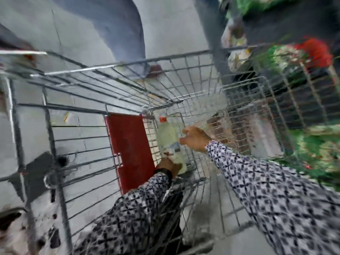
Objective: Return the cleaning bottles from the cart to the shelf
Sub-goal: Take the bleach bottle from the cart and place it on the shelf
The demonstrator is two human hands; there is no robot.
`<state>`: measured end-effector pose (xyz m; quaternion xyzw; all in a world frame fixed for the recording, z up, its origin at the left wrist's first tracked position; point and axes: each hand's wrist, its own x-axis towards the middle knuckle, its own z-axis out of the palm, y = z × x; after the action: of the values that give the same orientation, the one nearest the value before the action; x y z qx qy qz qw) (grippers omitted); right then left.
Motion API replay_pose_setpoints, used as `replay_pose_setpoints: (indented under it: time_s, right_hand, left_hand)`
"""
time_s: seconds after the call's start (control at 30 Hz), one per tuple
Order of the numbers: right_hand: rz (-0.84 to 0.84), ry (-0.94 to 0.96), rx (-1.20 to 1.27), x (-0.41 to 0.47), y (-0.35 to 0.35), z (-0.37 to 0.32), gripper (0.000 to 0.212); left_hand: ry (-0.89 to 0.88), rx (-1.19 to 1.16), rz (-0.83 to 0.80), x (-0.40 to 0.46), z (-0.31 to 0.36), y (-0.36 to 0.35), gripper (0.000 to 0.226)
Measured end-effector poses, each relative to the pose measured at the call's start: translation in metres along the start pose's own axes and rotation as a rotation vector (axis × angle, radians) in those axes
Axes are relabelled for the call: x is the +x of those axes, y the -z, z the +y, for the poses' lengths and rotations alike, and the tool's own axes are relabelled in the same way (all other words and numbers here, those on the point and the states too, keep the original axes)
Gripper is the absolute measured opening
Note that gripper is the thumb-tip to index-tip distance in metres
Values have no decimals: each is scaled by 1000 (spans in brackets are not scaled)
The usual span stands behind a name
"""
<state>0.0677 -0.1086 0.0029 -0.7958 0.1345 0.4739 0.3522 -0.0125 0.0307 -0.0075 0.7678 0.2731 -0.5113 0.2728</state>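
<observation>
A silver wire shopping cart [77, 100] fills the view, tilted and streaked by motion blur, standing on a pale grey tiled floor [77, 34]. Against its inner wall hangs a flat dark red plastic panel [128, 150]. Just right of that panel, inside the basket, is the pale, translucent plastic cleaning bottle [168, 142], with a small orange-red cap [163, 119] pointing away from the camera and a white and blue label low on its body; the printing is too blurred to read. The left hand [168, 167], coming out of a black and white patterned sleeve [128, 208] with a dark band at the wrist, has its fingers closed around the bottle's base. The right hand [195, 138], in a matching sleeve, reaches in from the right with its fingers spread apart, the tips touching or just beside the bottle's side; the blur leaves that unclear. Beyond the cart's right wall stand blurred green and red packages [301, 56] on dark store shelving [276, 30].
</observation>
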Motion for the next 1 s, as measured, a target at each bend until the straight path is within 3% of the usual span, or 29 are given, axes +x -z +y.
replay_pose_setpoints:
  time_s: [0.13,0.23,0.3,0.37,0.43,0.53,0.63,0.73,0.8,0.93,1.0]
  right_hand:
    - [-66,-12,135,44,-27,5,85]
    - [-82,-36,213,61,-40,10,80]
    - [-53,-21,235,66,-44,12,70]
    - [-25,-20,259,66,-46,12,59]
    - [25,-32,276,62,-43,10,59]
    - [107,-79,313,48,-28,10,56]
    - [182,-77,424,12,-1,9,72]
    - [310,-32,522,-48,25,6,72]
    - [422,21,623,-102,44,1,74]
    - [680,176,780,-247,76,-1,50]
    - [818,240,846,-327,88,6,67]
  left_hand:
    - [77,-130,97,22,-12,-31,80]
    - [121,-237,184,16,-4,-39,94]
    - [108,-379,185,13,2,-41,93]
    - [120,-629,116,16,2,-42,79]
    - [116,-728,66,14,-1,-38,68]
    - [-13,-750,0,4,-1,-25,51]
    - [-139,-684,-89,-23,10,-6,58]
    - [-317,-577,-112,-76,31,11,54]
    - [-473,-514,-101,-126,45,19,54]
    - [-786,-380,-125,-233,64,17,39]
    - [-934,-342,-162,-289,69,7,47]
